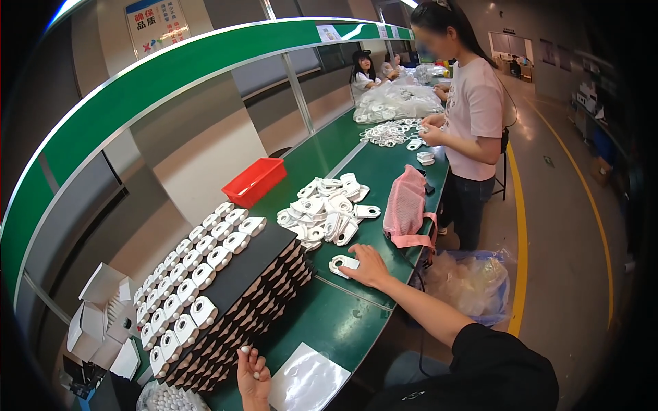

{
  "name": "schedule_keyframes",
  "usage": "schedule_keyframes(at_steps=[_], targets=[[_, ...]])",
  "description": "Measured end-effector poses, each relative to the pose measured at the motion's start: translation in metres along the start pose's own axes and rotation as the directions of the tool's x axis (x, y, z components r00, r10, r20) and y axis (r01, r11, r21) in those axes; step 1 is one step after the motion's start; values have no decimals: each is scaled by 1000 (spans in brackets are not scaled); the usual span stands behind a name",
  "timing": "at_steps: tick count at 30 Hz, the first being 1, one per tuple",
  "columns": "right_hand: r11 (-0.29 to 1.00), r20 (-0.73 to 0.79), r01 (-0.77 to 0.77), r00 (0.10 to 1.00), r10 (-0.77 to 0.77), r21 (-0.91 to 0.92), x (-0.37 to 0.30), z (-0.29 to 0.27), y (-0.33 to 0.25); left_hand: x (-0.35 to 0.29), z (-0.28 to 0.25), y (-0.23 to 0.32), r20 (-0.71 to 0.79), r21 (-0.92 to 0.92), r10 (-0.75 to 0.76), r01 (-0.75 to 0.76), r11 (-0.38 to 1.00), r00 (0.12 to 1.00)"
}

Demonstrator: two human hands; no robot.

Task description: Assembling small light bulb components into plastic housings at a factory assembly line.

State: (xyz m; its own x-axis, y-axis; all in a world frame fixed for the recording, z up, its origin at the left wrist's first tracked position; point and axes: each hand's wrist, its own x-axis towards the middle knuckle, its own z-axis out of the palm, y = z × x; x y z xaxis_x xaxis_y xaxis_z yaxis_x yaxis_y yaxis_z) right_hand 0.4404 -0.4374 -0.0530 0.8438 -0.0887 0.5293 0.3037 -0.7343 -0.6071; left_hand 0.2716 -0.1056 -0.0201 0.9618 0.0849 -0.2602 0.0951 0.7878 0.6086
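Observation:
My right hand (370, 267) is closed on the edge of a flat white plastic part (341, 264) with a round hole, at the green bench top. Beyond it lies a loose pile of similar white parts (332, 205). My left hand (252, 379), palm up with curled fingers, holds small white balls (245, 349), one at the fingertips and one lower in the palm. To its left stands a tall stack of black trays (264, 291). Rows of white parts (185, 291) with little balls at their ends cover the top tray.
A bag of small white balls (171, 397) sits by the stack's near end. Around the bench are a red bin (253, 181), a pink mesh bag (408, 205), a clear plastic sheet (308, 380) and an open white box (96, 322). A co-worker (473, 116) stands farther along, handling white rings (387, 133).

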Motion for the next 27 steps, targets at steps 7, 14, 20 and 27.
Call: schedule_keyframes(at_steps=[7, 14, 20, 27], targets=[[989, -45, -16, 999, 22, 145, -2, -2, 8, -3, 1, -4, 46, 55, 28, -31, 998, 999], [949, -167, -35, 982, 92, 314, 1, -1, 12, -7, 7, -6, -1, 63, 46, -46, 997, 999], [883, -157, -94, 970, 185, 460, 3, 3, 16, -7, 19, -7, -78, 159, 73, -60, 985, 994], [899, -131, -95, 977, 166, 428, 2, 0, 16, -1, 2, -6, -19, 94, 30, -28, 995, 999]])
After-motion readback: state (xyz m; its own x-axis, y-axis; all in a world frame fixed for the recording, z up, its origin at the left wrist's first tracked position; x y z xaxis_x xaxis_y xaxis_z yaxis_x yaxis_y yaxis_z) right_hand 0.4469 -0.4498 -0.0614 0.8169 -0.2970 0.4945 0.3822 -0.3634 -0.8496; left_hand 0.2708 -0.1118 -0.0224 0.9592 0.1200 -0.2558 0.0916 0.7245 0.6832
